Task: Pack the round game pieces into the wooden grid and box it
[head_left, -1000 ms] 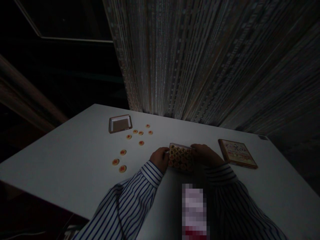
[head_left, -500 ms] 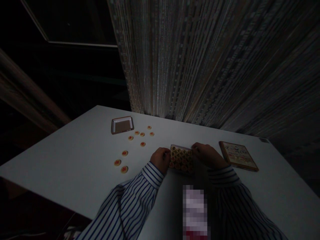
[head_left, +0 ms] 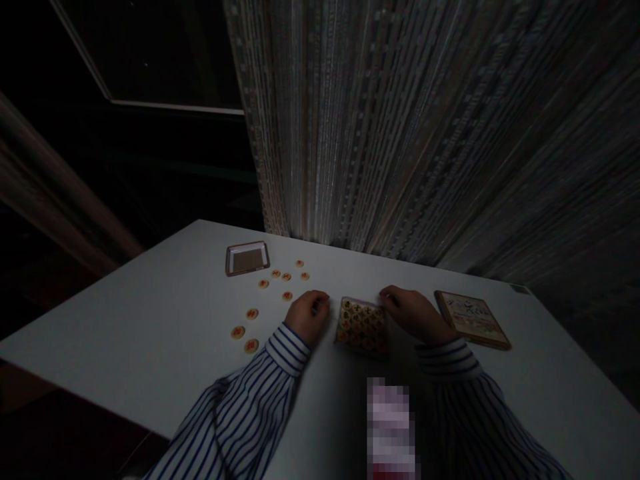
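In the head camera's dim view, nine loose round pieces with red characters lie on the white table: six scattered in the farther part of the group, three nearer the person. A single box sits between the two hands, with more round pieces packed in rows; the back ones bear dark characters, and the front rows are too dark to count. There is one shallow tray with pale sides and a brownish floor, and one flat case with a printed cover. The left hand is just beside the box's left side, apart from it, fingers loosely curled around a small gap, gripping nothing that shows. The right hand is bent, its thumb and forefinger close together at the box's far right corner; whether they touch or pinch it, I cannot tell. The tray lies beyond the loose pieces, to the left; the case lies just past the right hand. A curtain hangs behind the far edge, and a pixelated patch and the striped sleeves cover part of the near table.
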